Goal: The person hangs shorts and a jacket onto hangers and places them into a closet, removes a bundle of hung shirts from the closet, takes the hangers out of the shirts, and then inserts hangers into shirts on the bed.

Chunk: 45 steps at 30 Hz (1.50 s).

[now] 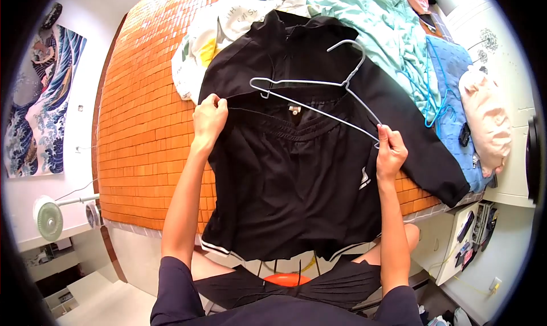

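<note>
One bed surface of orange-brown tiles point(148, 126), bare along the left, loaded on the far and right sides. Far side: one white printed cloth point(242, 15) with a yellow patch; one rumpled mint-green blanket point(364, 18), spreading to the right. Right side: one blue quilted pad point(450, 58), bearing one bright blue hanger point(439, 106) and one small black object point(465, 134), too small to identify; beside these, one pale pink bundle point(484, 118).

Directly behind the work, one black jacket point(256, 52), collar far, right-hand sleeve slanting to the near right; largely covered at the near end by one pair of black shorts point(296, 178). Beyond the bed: one wave-print hanging point(48, 104) and one pale green fan point(49, 219), both left.

Shorts: at centre, reaching over the bed's near edge; waistband far, white-striped hems near, long axis near to far. Pale grey-blue hanger point(346, 82): across the waist opening, hook pointing far with tip bent left, long axis from far left to near right.

Left hand point(209, 119): fingers pinching the left waistband corner. Right hand point(392, 155): fingers closed on the hanger's right end; hold on the waistband there, cannot tell.
</note>
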Motion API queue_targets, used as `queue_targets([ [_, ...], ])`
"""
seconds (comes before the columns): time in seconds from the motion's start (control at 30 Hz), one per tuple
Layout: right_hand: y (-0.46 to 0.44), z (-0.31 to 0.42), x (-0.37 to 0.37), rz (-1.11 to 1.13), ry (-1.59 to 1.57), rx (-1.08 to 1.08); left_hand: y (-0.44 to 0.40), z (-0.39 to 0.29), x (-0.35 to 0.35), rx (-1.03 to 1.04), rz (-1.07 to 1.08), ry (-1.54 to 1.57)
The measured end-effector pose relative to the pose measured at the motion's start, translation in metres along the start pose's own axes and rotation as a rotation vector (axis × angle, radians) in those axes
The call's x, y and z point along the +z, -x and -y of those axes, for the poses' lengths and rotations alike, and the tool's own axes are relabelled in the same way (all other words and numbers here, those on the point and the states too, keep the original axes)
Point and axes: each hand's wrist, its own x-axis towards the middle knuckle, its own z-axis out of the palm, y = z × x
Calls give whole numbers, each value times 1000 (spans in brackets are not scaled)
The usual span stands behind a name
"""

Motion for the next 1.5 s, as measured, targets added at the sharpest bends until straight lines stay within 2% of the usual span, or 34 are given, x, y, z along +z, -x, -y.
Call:
queue_targets([
  [0.03,1,4,0,13,-38,28,12,-7,-11,-124,87,198],
  [0.07,4,10,1,27,-81,55,16,1,-13,-131,84,183],
  [0.13,7,14,0,41,-90,45,21,7,-22,-167,173,650],
  [0.17,10,16,-2,44,-103,45,24,9,-25,-241,190,746],
  [0.2,11,19,-4,46,-112,42,31,2,-31,-239,184,748],
  [0.4,26,42,-22,101,-91,33,50,-1,-34,-402,322,1212],
  [0.43,28,45,-24,120,-79,-1,55,1,-38,-386,417,1259],
  [0.53,32,44,-28,141,-79,-22,60,9,-41,-364,467,1313],
  [0.67,38,41,-37,167,-106,-20,68,3,-50,-333,464,1299],
  [0.73,40,38,-41,162,-89,-46,72,1,-56,-216,569,1298],
  [0.93,47,32,-50,175,-80,-51,85,-2,-60,-153,697,1191],
  [1.0,48,37,-49,185,-90,-43,89,-2,-57,-175,638,1159],
  [1.1,50,46,-43,182,-90,-43,95,-9,-60,-131,484,906],
  [1.13,51,49,-41,173,-83,-48,96,-8,-61,-129,483,904],
  [1.2,55,51,-40,156,-76,-26,99,-12,-66,10,431,819],
  [1.37,77,71,-31,113,-140,96,111,-24,-68,17,303,823],
  [1.4,82,71,-31,99,-141,94,111,-20,-67,51,274,776],
  [1.5,95,67,-27,95,-259,205,113,-13,-62,407,29,256],
])
